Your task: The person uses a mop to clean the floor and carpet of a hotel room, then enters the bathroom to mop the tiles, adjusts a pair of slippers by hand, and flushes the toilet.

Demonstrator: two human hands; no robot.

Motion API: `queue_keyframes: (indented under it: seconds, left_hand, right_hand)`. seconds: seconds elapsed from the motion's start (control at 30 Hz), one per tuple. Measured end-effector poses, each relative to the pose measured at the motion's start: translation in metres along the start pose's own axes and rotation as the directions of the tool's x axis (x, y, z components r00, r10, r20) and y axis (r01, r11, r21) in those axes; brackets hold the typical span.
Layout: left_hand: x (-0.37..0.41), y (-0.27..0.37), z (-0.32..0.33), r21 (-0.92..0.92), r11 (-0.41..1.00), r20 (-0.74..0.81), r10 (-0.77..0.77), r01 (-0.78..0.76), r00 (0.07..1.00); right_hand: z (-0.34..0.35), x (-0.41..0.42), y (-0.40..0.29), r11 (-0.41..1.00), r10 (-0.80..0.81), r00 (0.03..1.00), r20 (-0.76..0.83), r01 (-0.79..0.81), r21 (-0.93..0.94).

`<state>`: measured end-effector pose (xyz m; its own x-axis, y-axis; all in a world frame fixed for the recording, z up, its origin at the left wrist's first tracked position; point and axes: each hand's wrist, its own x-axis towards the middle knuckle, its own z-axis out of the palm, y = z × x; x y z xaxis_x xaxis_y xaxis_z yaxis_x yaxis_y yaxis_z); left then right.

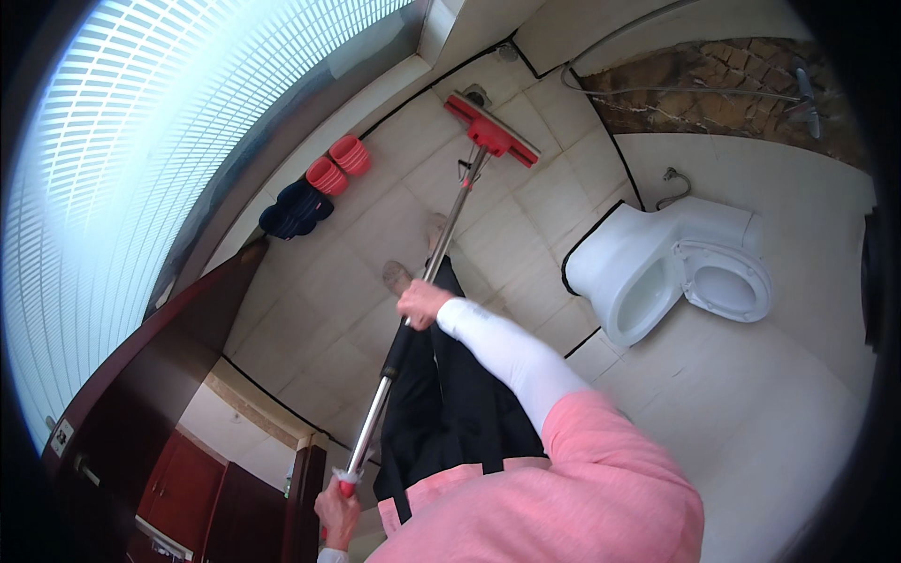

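Observation:
A sponge mop with a red head (491, 132) and a silver telescopic pole (450, 225) runs diagonally across the view. Its head lies at the far end of the tiled floor, close beside a round floor drain (476, 95). My right hand (422, 304), in a white sleeve, grips the middle of the pole, just above a black grip section (397, 348). Lower left, my left hand (339, 512) is closed around the red-and-clear top end of the handle (347, 485). My shoes (398, 276) stand on the tiles under the pole.
A white toilet (644, 271) with its lid raised stands at right. Red slippers (338, 167) and dark blue slippers (295, 210) lean against the left wall beneath a bright window (176, 127). A dark wooden door (162, 352) stands ajar at left. A hose (633, 90) crosses the far-right corner.

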<state>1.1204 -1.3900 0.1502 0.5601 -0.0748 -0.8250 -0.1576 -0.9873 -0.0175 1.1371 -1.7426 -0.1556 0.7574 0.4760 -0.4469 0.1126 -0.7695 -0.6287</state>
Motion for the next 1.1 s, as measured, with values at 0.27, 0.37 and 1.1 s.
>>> queue_keyframes:
  seconds: [0.27,0.37,1.1]
  left_hand:
    - [-0.066,-0.079,-0.018,-0.04,0.997,-0.051,-0.07,0.068,0.996]
    - [-0.07,-0.069,-0.036,0.032,0.996,0.046,-0.079,0.077,0.996]
    - [0.043,0.198,-0.054,-0.029,0.999,0.008,0.018,-0.018,1.0]
  right_hand:
    - [0.024,0.054,-0.105,0.979,-0.142,0.99,-0.002,0.141,0.145]
    - [0.015,0.062,-0.096,0.973,-0.152,0.987,-0.058,0.16,0.167]
    - [-0.122,-0.07,0.169,0.998,0.048,0.999,-0.009,-0.048,0.042]
